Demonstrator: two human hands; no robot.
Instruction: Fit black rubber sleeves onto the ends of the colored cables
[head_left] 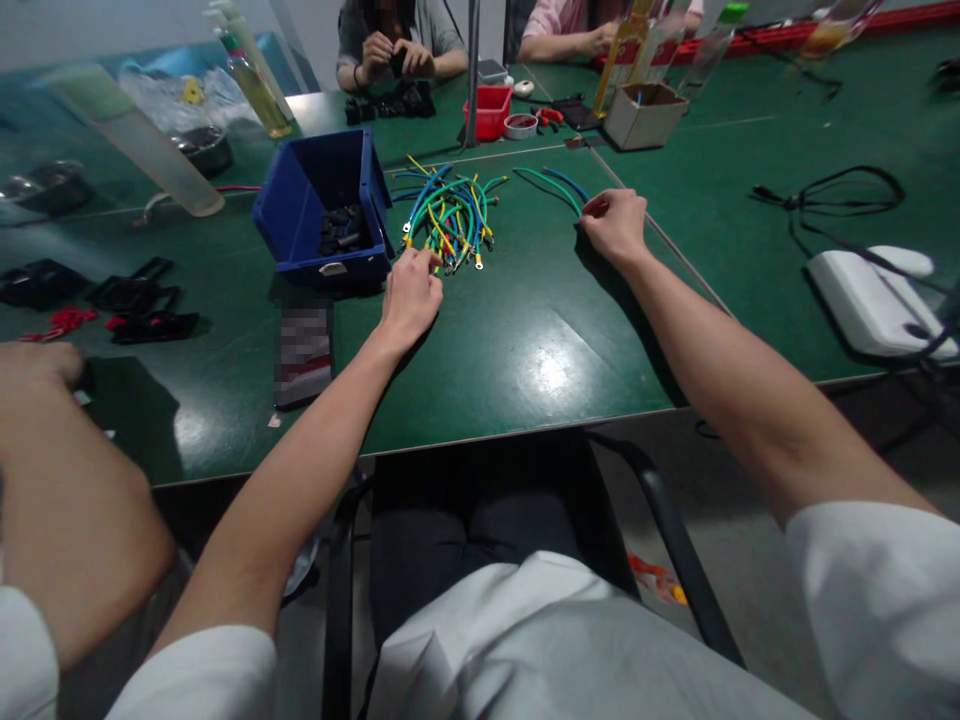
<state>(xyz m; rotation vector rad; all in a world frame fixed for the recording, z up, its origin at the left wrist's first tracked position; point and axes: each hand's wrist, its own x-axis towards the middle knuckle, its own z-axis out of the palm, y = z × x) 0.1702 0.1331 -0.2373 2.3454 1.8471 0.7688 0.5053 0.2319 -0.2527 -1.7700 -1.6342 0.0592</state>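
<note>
The person's left hand [412, 295] touches the near side of a wire pile [450, 220] beside a blue bin [326, 210], while the fingers of the right hand [615, 225] hold the near ends of green and blue wires [553, 187] over the table [487, 360], whose near edge runs below both hands.

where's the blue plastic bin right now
In the head view, the blue plastic bin sits left of centre on the green table, beside the tangled coloured wires.

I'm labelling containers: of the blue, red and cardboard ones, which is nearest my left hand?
The blue bin holding black parts, right by your left hand; the red container and cardboard box stand farther back.
</note>
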